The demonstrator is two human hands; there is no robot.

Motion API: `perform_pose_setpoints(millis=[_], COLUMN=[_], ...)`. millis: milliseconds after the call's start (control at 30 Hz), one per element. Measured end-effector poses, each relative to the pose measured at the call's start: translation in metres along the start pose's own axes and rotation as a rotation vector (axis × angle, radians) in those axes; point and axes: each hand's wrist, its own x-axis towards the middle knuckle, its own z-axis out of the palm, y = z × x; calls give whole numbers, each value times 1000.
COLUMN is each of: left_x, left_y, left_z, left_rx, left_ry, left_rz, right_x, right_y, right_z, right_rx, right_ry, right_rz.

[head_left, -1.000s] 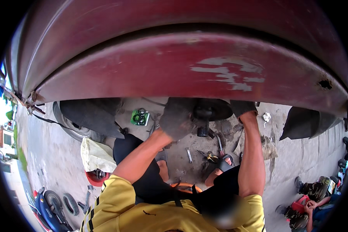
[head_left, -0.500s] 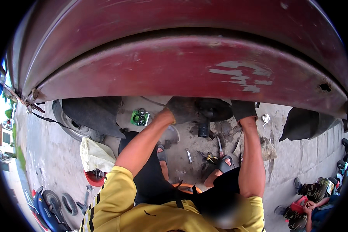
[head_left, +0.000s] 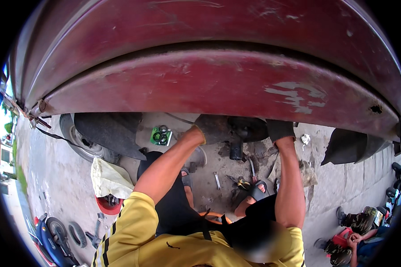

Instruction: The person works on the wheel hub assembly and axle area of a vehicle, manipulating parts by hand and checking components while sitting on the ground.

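Note:
My left hand [head_left: 213, 129], in a dark work glove, reaches under the lower edge of a red vehicle body panel [head_left: 156, 86]. It lies against the left side of a dark, greasy round metal part [head_left: 256, 130], which has a short black cylinder [head_left: 236, 150] pointing down from it. On the other side of that part is my right hand [head_left: 280, 130], gloved too, close to its rim. The panel and the gloves hide my fingers, so their grip does not show.
On the stained concrete lie a wrench [head_left: 217, 180], pliers [head_left: 243, 183] and a green pack of black rings [head_left: 161, 135]. A wheel [head_left: 78, 135] stands left, near a red bucket [head_left: 107, 205] with a pale sack [head_left: 109, 178]. Another person [head_left: 356, 238] sits at lower right.
The view has shifted slightly, so the red panel sits a little lower and farther right. Both hands stay at the round part, with hardly any visible movement.

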Motion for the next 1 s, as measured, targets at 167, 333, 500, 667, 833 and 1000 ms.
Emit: perform_pose_setpoints(millis=[167,333,500,667,833,1000], left_x=[5,4,8,5,-1,-1], left_y=[-28,-19,-37,-32,-5,-7], left_z=[23,17,30,26,0,0], left_rx=[-217,-166,-305,-164,-9,-11], left_ry=[21,-52,-98,-36,-85,-115], left_rz=[65,82,52,34,-12,-57], right_x=[-2,-1,-2,0,4,5], right_y=[-23,-10,-10,3,16,15], right_z=[-1,-8,-23,-8,-7,-6], right_rx=[-85,-110,-66,-79,57,-11], right_ry=[50,48,-31,5,12,-30], right_rz=[-92,-19,53,5,85,67])
